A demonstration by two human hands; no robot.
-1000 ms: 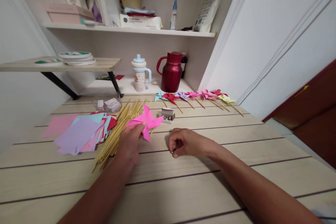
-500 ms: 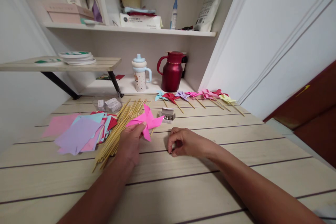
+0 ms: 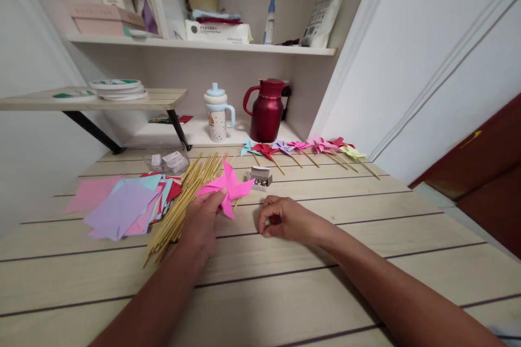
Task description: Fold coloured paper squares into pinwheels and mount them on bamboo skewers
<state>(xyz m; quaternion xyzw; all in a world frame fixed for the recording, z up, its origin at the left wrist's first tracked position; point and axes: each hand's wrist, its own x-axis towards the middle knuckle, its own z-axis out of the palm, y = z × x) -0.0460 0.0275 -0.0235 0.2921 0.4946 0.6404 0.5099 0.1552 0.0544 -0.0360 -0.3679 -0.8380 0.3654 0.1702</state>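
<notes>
A bright pink paper pinwheel [image 3: 230,184] is pinched by its near-left blade between the thumb and fingers of my left hand [image 3: 202,217]. It is held just right of a bundle of thin wooden sticks [image 3: 179,211]. My right hand [image 3: 283,218] is low over the table, with thumb and fingertips pinched together. Whatever lies between those fingertips is too small or hidden to make out. Beyond it stands a small opened box [image 3: 260,178] with shiny metal pins inside.
Coloured paper sheets [image 3: 122,203] lie left of the sticks, behind them a clear container [image 3: 166,161] with small boxes. Several finished pinwheels [image 3: 321,145] line the back right. A cup [image 3: 217,116] and a red jug [image 3: 266,111] stand behind, below a shelf [image 3: 203,45].
My right hand has shifted very slightly left and up, its fingertips still pinched. A tiny dark thing at those fingertips no longer shows. My left hand and the pink pinwheel stay in place.
</notes>
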